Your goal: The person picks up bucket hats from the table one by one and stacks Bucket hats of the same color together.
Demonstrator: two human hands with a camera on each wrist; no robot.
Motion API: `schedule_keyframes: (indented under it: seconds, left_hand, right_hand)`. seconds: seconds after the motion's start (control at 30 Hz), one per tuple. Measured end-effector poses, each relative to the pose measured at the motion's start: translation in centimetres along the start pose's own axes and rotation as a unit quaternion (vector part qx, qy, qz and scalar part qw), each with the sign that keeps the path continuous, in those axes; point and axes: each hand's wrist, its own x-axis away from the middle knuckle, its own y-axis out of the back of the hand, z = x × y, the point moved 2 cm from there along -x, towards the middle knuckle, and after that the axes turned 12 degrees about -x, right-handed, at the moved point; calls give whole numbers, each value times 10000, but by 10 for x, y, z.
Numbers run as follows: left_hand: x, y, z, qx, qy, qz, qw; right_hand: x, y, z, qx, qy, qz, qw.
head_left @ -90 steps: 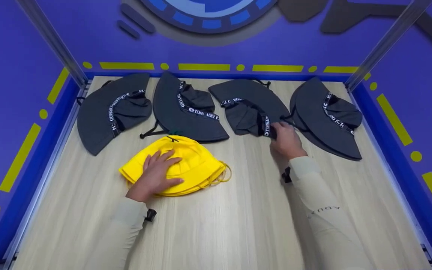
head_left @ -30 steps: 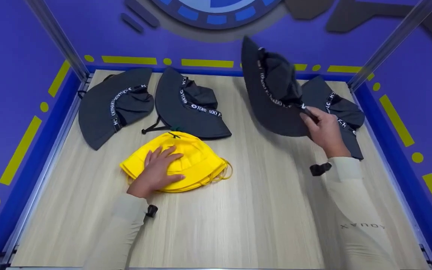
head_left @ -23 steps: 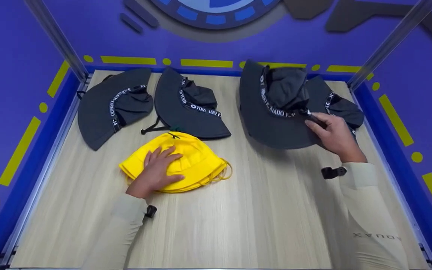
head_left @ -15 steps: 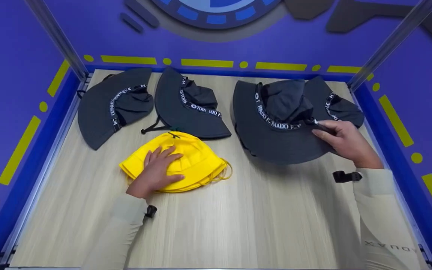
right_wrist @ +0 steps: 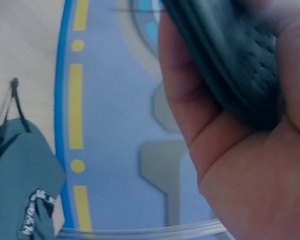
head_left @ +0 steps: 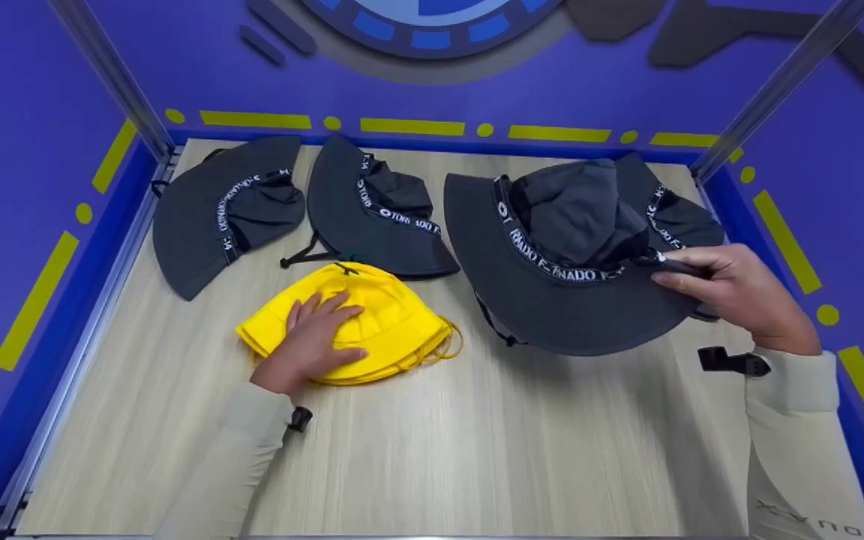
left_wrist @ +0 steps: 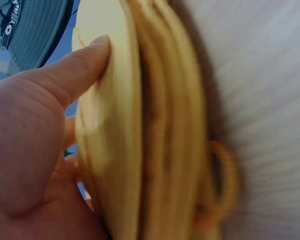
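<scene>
The right grip [head_left: 747,296] pinches the edge of a dark hat [head_left: 571,221] raised above the table [head_left: 462,457], partly blocking another hat [head_left: 683,217] behind it, while the left grip [head_left: 310,346] rests spread over stacked yellow hats [head_left: 398,326] near two further dark hats [head_left: 188,221].

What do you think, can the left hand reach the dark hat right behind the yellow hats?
Probably yes: the left hand rests on the yellow hats, and the dark hat beyond is mostly uncovered.

Purple-blue walls [head_left: 252,82] (yellow dashes [head_left: 412,127] along the base), pale wood-grain tabletop [head_left: 417,465], metal corner posts [head_left: 780,82]
</scene>
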Motion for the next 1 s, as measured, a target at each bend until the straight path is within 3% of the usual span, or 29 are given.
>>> schedule_keyframes:
  seconds: [0.1, 0.2, 0.3, 0.37, 0.4, 0.47, 0.57, 0.63, 0.7, 0.73, 0.77, 0.9, 1.0]
  left_hand:
    - [0, 14, -8, -44, 77, 136, 9999]
    - [-4, 32, -20, -10, 148, 30, 9999]
    - [-13, 49, -34, 308, -86, -257, 9992]
    - [-21, 58, -44, 884, -426, -429, 9942]
    - [-26, 62, -50, 1280, -642, -493, 9885]
    - [-38, 70, -60, 2164, -1046, -621, 9687]
    - [-55, 79, -73, 3368, -1489, -952, 9248]
    - [-66, 85, -82, 3866, -1710, -1186, 8985]
    - [-75, 89, -90, 4071, -1834, -1302, 8853]
    - [-79, 91, -94, 4069, -1851, -1314, 8848]
    - [-83, 92, -97, 3956, -1832, -1306, 8904]
    - [-91, 91, -106, 3139, -1534, -1126, 9302]
    - [-93, 85, -110, 2757, -1377, -1035, 9457]
  right_hand:
    - [4, 4, 7, -81, 177, -74, 9998]
    - [7, 8, 11, -135, 504, -164, 9985]
    - [10, 11, 16, -166, 608, -185, 9978]
    - [11, 14, 19, -149, 576, -137, 9981]
    - [12, 16, 21, -141, 528, -108, 9984]
    - [14, 19, 24, -156, 397, -33, 9991]
    - [16, 25, 24, -230, 216, 140, 9994]
    - [17, 28, 21, -310, 86, 319, 9990]
    - [18, 31, 17, -314, 26, 544, 9980]
    - [18, 31, 15, -315, 14, 648, 9974]
    - [18, 32, 13, -314, -12, 735, 9968]
    - [16, 33, 3, -143, -303, 787, 9963]
    - [11, 32, -9, 186, -643, 599, 9960]
